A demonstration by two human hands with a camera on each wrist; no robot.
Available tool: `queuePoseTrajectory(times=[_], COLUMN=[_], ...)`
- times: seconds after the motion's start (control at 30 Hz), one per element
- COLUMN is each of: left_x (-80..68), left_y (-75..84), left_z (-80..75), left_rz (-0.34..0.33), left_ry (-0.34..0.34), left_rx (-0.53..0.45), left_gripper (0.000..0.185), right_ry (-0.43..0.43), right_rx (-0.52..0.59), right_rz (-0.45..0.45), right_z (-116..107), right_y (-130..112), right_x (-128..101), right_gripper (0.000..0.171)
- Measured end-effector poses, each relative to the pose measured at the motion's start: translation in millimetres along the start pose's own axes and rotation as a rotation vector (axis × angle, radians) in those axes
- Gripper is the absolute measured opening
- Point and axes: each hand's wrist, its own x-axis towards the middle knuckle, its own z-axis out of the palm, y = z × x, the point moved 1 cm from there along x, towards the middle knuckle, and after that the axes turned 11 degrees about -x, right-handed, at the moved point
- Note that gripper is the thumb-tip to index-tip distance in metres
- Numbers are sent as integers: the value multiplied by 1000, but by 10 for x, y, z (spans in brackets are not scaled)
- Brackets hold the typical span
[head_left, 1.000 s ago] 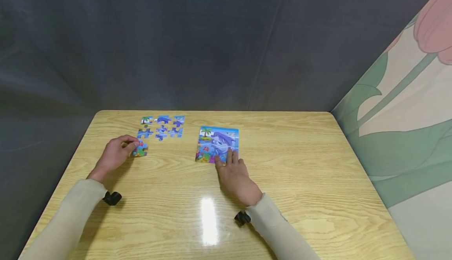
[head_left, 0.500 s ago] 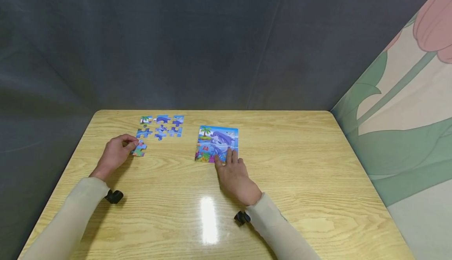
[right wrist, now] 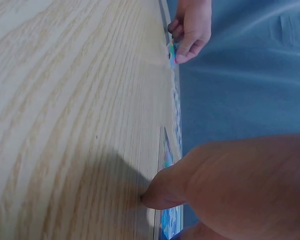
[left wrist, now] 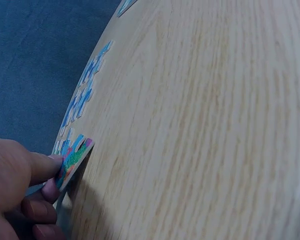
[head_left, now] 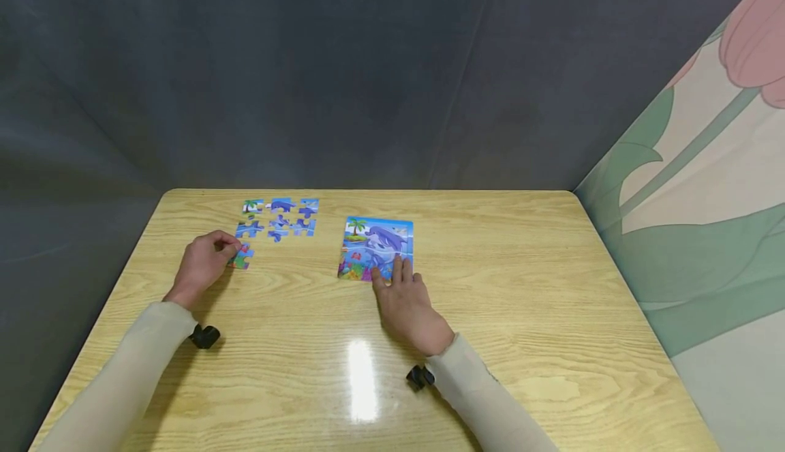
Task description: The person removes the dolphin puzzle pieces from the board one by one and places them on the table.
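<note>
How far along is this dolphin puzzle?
Barely started. The left hand pinches one colourful piece at the table. The right hand rests flat-fingered on the picture board. Six loose pieces lie unplaced beyond; whether any piece sits in the board is unclear.

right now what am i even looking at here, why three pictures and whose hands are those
No machine here: a person works with two bare hands, wearing three cameras. The wide picture comes from a camera on the head, looking down at a wooden table. The other two come from cameras strapped to each wrist, so they show the tabletop tilted and very close.

On the table lie a group of loose jigsaw pieces at the far left and a puzzle board printed with a dolphin near the middle.

The left hand pinches one colourful jigsaw piece between thumb and fingers; the left wrist view shows that grip close up, with one edge of the piece on the wood. The right hand lies flat, its straight fingers resting on the board's near edge.
</note>
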Motion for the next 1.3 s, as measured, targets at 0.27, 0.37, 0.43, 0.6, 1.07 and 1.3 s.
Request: queuePoseTrajectory(times=[0.27, 0.37, 0.43, 0.6, 1.07, 1.3], left_x=[-22, -24, -23, -11, -107, -231], left_y=[90, 106, 115, 99, 324, 706], left_z=[-5, -4, -1, 12, 112, 351], left_rz=[-35, -49, -57, -58, 57, 202], left_ry=[54, 66, 68, 69, 97, 35], left_rx=[84, 102, 105, 111, 89, 63], left_gripper=[25, 26, 26, 25, 27, 21], right_ry=[-5, -4, -6, -3, -20, -23], right_rx=[7, 7, 2, -12, 6, 31], right_rz=[-2, -2, -3, 2, 3, 0], right_z=[20, 20, 16, 20, 0, -17], right_y=[1, 2, 1, -5, 3, 19], right_x=[9, 5, 1, -2, -5, -6], right_gripper=[56, 56, 55, 55, 55, 55])
